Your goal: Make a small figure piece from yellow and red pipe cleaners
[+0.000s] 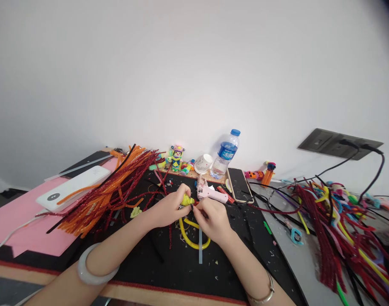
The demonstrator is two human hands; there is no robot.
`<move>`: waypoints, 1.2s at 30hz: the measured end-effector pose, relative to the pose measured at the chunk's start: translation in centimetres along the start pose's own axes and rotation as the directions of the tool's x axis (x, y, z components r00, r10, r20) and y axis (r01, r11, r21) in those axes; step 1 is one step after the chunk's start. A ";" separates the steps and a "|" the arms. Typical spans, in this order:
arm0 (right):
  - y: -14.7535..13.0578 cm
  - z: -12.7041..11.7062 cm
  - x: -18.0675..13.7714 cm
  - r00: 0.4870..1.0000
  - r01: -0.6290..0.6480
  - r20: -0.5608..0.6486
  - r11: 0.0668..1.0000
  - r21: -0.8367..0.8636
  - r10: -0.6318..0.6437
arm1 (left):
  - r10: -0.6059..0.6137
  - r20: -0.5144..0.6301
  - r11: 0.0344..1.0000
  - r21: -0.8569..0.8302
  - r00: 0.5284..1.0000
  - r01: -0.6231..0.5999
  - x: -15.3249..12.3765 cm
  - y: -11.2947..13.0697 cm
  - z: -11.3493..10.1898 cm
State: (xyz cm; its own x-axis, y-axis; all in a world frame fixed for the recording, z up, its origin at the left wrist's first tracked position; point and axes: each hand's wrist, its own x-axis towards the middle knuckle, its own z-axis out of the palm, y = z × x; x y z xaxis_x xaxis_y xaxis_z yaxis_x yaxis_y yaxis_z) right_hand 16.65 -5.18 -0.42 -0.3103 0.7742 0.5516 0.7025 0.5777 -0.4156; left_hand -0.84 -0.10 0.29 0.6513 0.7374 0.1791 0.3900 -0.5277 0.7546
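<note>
At frame centre, the left hand (pixel 172 207) pinches a yellow coil (pixel 187 200) while the right hand (pixel 214 216) closes fingertips at its end, their exact hold indistinct; fine shaping seems under way, calling for a steady left grip.

1. The head camera, worn by the person, looks forward and down over both forearms (pixel 245 259) (they enter from the bottom edge).
2. Near the middle of its view sit the left hand (pixel 170 208) and right hand (pixel 215 219), fairly close.
3. Its wide view runs from the black mat's (pixel 135 263) near edge up to the pale wall (pixel 149 63), filling the upper half.
</note>
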 end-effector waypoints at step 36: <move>5.3 -0.5 0.3 0.892 -0.376 -0.070 0.819 0.434 0.447 | 0.032 -0.185 0.988 0.156 0.982 -0.002 0.6 -1.9 -1.8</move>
State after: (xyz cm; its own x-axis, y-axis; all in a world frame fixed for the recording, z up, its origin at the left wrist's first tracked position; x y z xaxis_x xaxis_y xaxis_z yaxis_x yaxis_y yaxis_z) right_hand 20.59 -2.00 -2.06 0.0822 0.9304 0.3572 0.4138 0.2942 -0.8615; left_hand -2.35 2.08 0.08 0.5312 0.7858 0.3167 0.4855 -0.5887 0.6463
